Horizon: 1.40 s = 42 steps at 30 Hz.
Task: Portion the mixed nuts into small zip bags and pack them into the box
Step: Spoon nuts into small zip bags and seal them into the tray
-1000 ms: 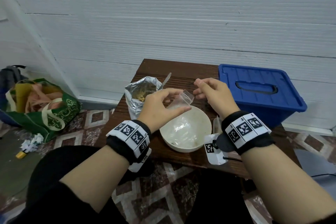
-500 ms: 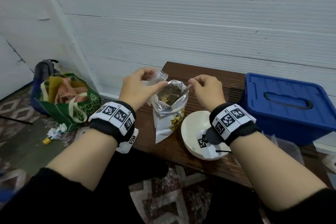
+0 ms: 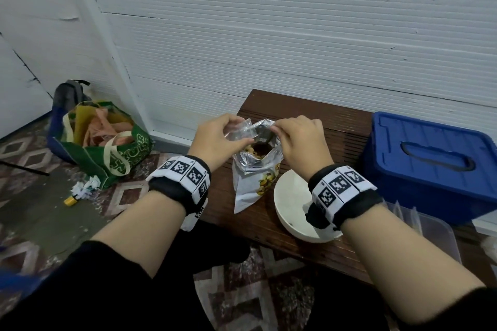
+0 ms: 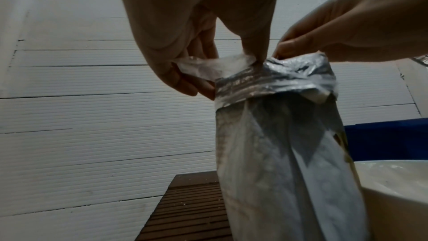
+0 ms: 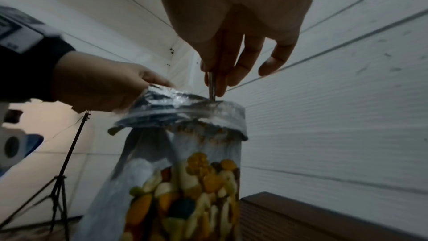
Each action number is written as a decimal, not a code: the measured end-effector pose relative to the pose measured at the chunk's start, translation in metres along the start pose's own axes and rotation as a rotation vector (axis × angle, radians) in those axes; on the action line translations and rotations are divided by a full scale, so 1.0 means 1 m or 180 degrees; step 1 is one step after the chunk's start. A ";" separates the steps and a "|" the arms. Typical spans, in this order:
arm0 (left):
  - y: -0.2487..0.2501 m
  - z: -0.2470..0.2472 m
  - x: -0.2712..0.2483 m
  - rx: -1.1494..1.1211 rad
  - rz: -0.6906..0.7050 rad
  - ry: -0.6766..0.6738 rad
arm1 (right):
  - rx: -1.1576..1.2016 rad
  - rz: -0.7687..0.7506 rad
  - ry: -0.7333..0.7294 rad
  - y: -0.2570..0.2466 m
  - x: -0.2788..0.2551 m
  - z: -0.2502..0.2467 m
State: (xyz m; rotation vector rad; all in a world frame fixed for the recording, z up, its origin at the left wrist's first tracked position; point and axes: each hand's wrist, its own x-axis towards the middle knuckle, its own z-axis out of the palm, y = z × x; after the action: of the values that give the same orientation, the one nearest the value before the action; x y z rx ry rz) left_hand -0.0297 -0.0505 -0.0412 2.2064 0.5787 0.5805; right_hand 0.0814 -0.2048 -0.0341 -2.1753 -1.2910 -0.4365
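Now left hand (image 3: 217,137) pinches zip bag (image 4: 208,67) at nut pouch (image 3: 255,172) rim.

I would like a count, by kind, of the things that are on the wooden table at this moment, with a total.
Nut bags: 1, the foil bag
Small zip bags in hand: 1
Spoons: 1
Bowls: 1, white
Blue boxes: 1
Clear tubs: 1
Total: 6

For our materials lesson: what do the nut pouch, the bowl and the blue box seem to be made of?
Nut pouch: foil-lined plastic film, probably; shiny crinkled silver inside.
Bowl: white and smooth; ceramic or plastic, unclear.
Blue box: moulded plastic, likely; ribbed lid with recessed handle.
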 end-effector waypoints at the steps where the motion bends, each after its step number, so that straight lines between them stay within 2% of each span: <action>1: -0.001 0.000 -0.001 0.0010 0.0010 0.0021 | 0.0134 0.0140 -0.0079 0.001 0.000 0.000; 11: -0.002 0.001 -0.006 -0.0074 0.0018 0.0149 | 0.1266 0.1669 0.0183 0.003 0.009 -0.001; 15: -0.001 0.000 -0.009 -0.0060 0.0068 0.0178 | 0.1300 0.2080 0.0289 0.006 0.011 -0.005; 21: 0.003 -0.008 -0.010 0.0007 0.0058 0.0227 | 0.1405 0.2340 0.0655 0.015 0.020 -0.016; 30: 0.012 -0.030 -0.002 0.0525 0.0034 -0.0385 | 0.1443 0.2481 0.0914 0.032 0.042 -0.040; 36: 0.012 -0.020 0.006 0.0772 0.0102 -0.0555 | 0.1484 0.2351 0.0740 0.028 0.050 -0.037; 42: 0.024 -0.006 0.004 0.0986 0.0086 -0.0383 | 0.1673 0.2065 0.0542 0.016 0.050 -0.029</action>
State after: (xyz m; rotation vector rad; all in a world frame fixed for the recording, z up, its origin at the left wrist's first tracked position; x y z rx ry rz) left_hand -0.0248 -0.0593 -0.0176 2.5234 0.6092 0.3877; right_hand 0.1198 -0.1936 0.0109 -1.9027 -0.4761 -0.0083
